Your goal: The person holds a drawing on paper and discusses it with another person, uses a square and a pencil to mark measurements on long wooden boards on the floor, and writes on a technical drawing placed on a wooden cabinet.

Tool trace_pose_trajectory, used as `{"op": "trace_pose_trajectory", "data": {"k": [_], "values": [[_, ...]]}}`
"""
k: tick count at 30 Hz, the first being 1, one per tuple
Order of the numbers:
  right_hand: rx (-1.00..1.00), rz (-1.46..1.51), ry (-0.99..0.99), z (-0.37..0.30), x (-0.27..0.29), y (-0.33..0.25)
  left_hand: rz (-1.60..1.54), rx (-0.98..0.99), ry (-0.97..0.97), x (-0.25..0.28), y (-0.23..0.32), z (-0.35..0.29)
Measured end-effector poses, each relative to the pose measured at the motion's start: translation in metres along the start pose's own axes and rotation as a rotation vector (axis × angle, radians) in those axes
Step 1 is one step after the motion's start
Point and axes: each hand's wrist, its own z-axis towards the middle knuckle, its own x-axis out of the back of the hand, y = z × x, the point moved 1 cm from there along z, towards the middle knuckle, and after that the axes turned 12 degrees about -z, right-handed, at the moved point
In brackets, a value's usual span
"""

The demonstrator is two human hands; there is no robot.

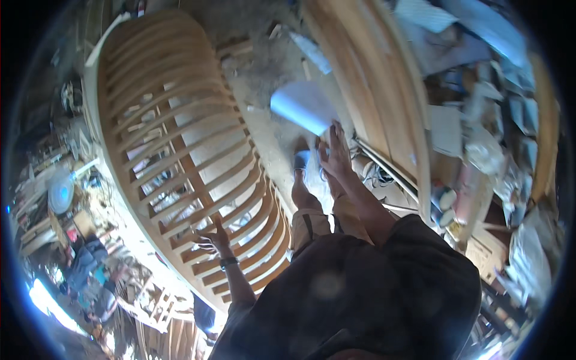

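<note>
My left hand (215, 241) is over the near end of a long wooden frame (174, 159) with many curved ribs. Its fingers are spread and its thumb stands apart; whether the fingertips rest on a rib is hard to tell. A dark band circles that wrist. To the right of the frame, my right hand (338, 157) reaches forward with a pale bluish-white sheet (303, 107), like curled paper, at its fingertips. The fingers appear closed on the sheet's near corner, while the rest extends forward and left above the floor.
A long curved wooden piece (381, 84) stands on the right, with metal-looking rods (387, 166) beside it. Plastic bags (485, 153) and crowded clutter lie beyond. Tools and scraps fill the far left. My feet and legs (303, 192) are on the floor between both wooden structures.
</note>
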Motion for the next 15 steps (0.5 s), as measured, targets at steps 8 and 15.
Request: {"op": "trace_pose_trajectory", "data": {"k": [8, 15], "values": [[-0.140, 0.102, 0.097, -0.047, 0.239, -0.081, -1.011, -0.629, -1.223, -0.016, 0.294, -0.119], [-0.523, 0.268, 0.708, -0.186, 0.357, -0.134, -0.192, -1.030, -2.043, -0.040, 0.367, -0.259]]}}
